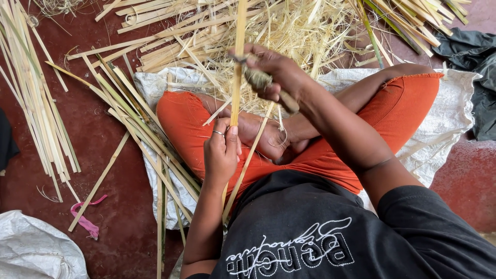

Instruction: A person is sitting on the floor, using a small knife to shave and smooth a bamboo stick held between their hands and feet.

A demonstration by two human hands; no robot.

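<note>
a seated person's left hand (222,150) pinches a long pale bamboo strip (238,67), held upright over orange-clad crossed legs (408,103), while the right hand (274,72) grips a wrapped-handle knife (268,85) against it. split bamboo slats (36,98) and shavings (294,31) litter the dark red floor (113,206).

Dark red floor (119,222), white woven sack (444,119) spread flat, black cloth (475,57) at edge, daylight

Two hands (222,152), one knife (268,85), one held bamboo strip (237,67), one pink ribbon (85,219), two white sacks (170,85) and bamboo strips too many to count.
</note>
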